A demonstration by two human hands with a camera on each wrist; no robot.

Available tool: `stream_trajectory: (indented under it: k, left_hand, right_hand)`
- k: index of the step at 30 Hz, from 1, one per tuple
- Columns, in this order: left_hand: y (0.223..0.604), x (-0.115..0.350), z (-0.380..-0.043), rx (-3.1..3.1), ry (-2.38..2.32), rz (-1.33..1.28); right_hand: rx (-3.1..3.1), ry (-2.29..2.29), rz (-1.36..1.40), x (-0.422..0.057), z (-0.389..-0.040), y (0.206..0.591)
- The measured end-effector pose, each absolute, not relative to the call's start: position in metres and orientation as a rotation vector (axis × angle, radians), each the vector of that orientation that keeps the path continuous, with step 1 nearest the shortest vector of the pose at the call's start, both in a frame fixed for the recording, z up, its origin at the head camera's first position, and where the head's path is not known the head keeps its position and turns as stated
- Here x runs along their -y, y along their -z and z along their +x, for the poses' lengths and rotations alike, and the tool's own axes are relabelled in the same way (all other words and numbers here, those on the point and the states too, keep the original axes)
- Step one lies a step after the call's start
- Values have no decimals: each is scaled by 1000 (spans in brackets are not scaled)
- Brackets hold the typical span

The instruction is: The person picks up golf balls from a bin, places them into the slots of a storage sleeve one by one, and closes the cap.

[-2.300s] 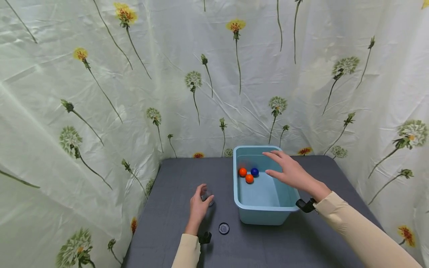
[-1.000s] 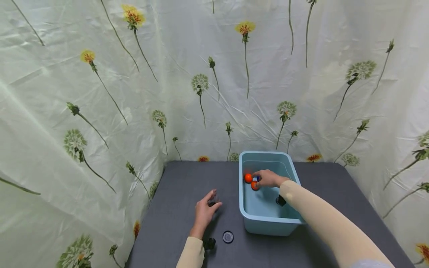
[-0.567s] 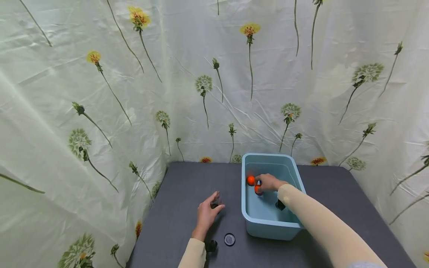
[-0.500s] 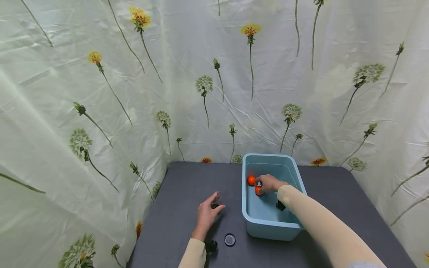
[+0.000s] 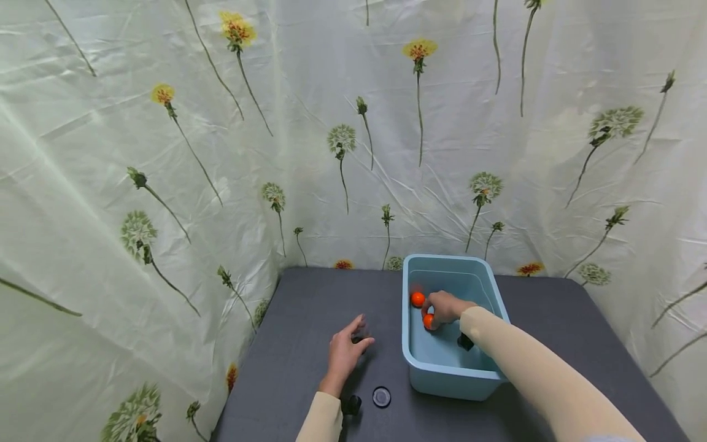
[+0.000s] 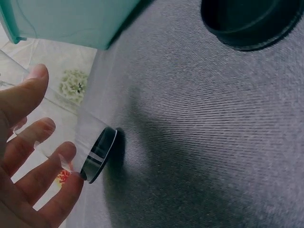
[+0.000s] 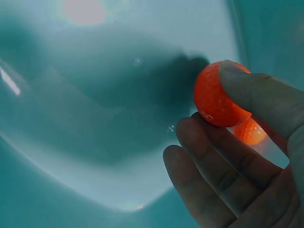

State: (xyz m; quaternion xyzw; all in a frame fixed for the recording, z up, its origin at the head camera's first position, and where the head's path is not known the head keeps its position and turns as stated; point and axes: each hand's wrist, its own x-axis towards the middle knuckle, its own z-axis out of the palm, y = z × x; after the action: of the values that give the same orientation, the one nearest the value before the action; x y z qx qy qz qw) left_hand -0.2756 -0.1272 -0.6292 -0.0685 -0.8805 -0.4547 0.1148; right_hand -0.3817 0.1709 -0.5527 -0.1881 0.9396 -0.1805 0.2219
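My right hand (image 5: 446, 308) reaches down inside a light blue plastic bin (image 5: 450, 384). In the right wrist view its thumb and forefinger pinch an orange golf ball (image 7: 214, 95), while the other fingers extend below. A second orange golf ball (image 7: 251, 133) shows just behind it, near the bin's left wall in the head view. To the left of the bin, my left hand (image 5: 345, 354) holds a clear plastic cylinder (image 6: 71, 116) with a black base (image 6: 100, 156), thumb on one side and fingers on the other. The base is close to the table. The dark blue ball is hidden.
A round black lid (image 5: 381, 396) lies on the dark grey table (image 5: 315, 294), in front of the bin and right of the left wrist. A flower-printed curtain (image 5: 331, 184) hangs behind and beside the table.
My right hand has come down from above the bin's right side to the balls and now pinches one orange ball. The blue ball went out of sight. My left hand keeps holding the cylinder.
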Motion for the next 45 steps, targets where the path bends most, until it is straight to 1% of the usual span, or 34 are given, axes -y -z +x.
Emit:
stream_trajectory:
  k: [5,10,21,28,36,45]
  left_hand:
    - [626,129,-274,2587,1326,-216]
    - [621,131,-274,2605,1290,-194]
    - [599,133,-274,2566,1229,-218]
    - [589,130,-266,2555,1225,-192]
    - [573,128,-259,2481,1209,-258]
    - [559,120,-252,2449,1222,-287]
  right_hand:
    - [-2632,434,-659,-169,-372,535]
    - [-2636,394,-733,-170,-364,520]
    - [-2677,372,-847,-176,-355,489]
    - [-2671,367,-868,-171,-340,474]
    - [-2672,413,-1013,-172,-320,449]
    - [-2703,446,-1012,-174,-303,432]
